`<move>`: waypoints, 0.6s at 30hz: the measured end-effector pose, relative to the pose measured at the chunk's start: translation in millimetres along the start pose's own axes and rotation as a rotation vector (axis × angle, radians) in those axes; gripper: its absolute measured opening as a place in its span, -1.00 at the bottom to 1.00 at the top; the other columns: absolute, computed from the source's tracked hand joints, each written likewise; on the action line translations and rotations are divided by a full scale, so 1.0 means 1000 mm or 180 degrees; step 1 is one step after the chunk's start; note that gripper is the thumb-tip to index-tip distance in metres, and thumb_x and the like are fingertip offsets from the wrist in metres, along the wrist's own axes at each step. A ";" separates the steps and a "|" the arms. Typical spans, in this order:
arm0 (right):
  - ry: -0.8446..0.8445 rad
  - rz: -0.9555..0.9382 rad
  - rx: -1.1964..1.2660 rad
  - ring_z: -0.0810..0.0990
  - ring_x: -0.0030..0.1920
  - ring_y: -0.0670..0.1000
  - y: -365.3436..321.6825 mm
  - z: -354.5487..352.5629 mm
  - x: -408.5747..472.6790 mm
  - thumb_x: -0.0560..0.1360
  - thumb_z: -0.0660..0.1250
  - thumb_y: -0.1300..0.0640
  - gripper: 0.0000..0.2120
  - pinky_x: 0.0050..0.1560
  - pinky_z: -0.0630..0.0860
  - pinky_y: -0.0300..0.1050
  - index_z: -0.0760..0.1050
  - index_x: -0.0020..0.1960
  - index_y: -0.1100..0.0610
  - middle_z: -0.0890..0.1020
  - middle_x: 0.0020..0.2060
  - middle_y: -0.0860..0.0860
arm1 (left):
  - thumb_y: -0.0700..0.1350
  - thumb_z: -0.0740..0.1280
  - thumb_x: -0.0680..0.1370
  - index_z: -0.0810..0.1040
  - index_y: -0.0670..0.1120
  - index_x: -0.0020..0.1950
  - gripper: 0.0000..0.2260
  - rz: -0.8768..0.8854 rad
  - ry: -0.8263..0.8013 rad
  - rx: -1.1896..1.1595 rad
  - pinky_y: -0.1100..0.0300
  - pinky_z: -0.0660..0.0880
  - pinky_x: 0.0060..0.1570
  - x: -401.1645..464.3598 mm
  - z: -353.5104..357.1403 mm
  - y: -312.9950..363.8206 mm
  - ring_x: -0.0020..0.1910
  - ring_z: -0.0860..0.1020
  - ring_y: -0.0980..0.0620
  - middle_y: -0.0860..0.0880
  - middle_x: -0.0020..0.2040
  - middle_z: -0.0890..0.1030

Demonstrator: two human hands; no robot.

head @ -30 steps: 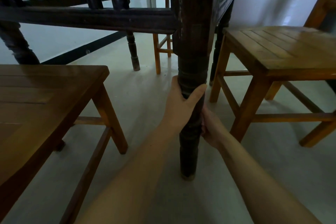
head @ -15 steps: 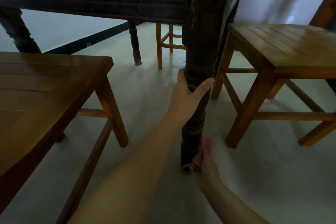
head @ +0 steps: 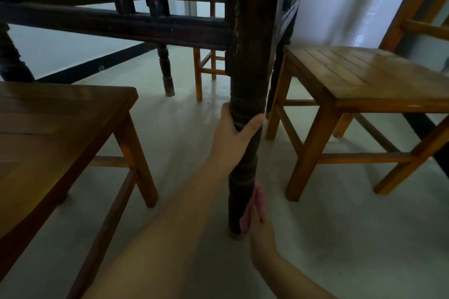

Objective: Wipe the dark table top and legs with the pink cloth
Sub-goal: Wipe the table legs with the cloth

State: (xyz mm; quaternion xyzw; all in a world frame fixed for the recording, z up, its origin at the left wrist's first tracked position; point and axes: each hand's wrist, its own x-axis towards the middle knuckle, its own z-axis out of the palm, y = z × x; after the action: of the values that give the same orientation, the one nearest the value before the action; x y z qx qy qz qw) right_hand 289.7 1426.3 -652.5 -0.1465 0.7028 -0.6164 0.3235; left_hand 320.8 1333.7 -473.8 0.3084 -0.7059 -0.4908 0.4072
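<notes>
Pink cloth (head: 255, 209) sat low on the dark turned leg (head: 247, 85) of the desk, pressed against the leg's right side just above its foot. My right hand (head: 261, 230) held it there, fingers lying along the cloth and pushing it flat to the wood (cloth partly hidden by the hand and the leg, so how far it wrapped I couldn't tell). My left hand (head: 233, 136) gripped the same leg higher up, at the ringed section, thumb on the right side, fingers curled round the left and behind. Grip state: left clamped on the leg, right pressing the cloth with fairly straight fingers. Both forearms came in from the bottom of the view.

The leg stood upright on the pale floor (head: 340, 238), foot touching it. A dark rail (head: 116, 24) with turned spindles ran left from the leg's top. Brown wooden stool (head: 379, 80) stood to the right of the leg, near but apart; another brown stool (head: 48, 133) to the left. A further dark leg (head: 166, 70) and a lighter wooden frame (head: 206, 60) stood behind (blurry, dim).
</notes>
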 end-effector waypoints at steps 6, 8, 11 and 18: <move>0.0161 -0.0876 0.0386 0.55 -0.03 0.17 -0.073 0.025 -0.001 0.54 0.00 -0.15 -0.64 -0.12 0.53 0.00 0.34 0.30 -0.32 0.46 0.19 0.29 | -0.02 0.35 0.47 0.26 0.09 0.26 -0.59 -0.0096 -0.0129 -0.0186 0.27 0.45 0.06 -0.004 -0.004 0.006 -0.06 0.45 0.32 0.23 0.00 0.43; 0.0126 -0.0789 0.0343 0.48 0.11 0.23 -0.092 0.025 -0.006 0.52 0.02 -0.19 -0.62 0.06 0.49 0.06 0.32 0.31 -0.32 0.43 0.25 0.24 | -0.02 0.36 0.46 0.26 0.11 0.24 -0.58 -0.0386 -0.0332 -0.0155 0.11 0.45 0.17 -0.006 -0.009 0.015 0.02 0.48 0.25 0.20 0.03 0.45; -0.0011 -0.0154 0.0497 0.42 0.00 0.06 -0.129 0.006 -0.033 0.64 -0.02 0.02 -0.65 -0.14 0.39 -0.20 0.37 0.30 -0.28 0.48 0.05 0.08 | 0.07 0.36 0.45 0.21 0.09 0.34 -0.47 -0.0959 -0.0747 0.0236 0.09 0.36 0.26 -0.010 -0.027 0.047 0.22 0.43 0.12 0.15 0.17 0.42; -0.0092 -0.0015 -0.0069 0.45 0.08 0.03 -0.265 -0.048 -0.095 0.66 -0.02 0.03 -0.64 -0.33 0.45 -0.27 0.34 0.17 -0.45 0.46 0.29 -0.14 | -0.08 0.20 0.58 0.09 0.01 0.47 -0.51 -0.1830 -0.0883 0.1080 -0.02 0.25 0.36 -0.041 -0.071 0.140 0.39 0.27 -0.06 -0.05 0.42 0.26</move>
State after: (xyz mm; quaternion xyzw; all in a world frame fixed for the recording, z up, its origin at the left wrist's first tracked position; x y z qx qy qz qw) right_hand 279.3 1468.3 -370.3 -0.1606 0.7043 -0.6074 0.3305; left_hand 397.6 1383.1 -339.8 0.4879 -0.7103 -0.4983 0.0958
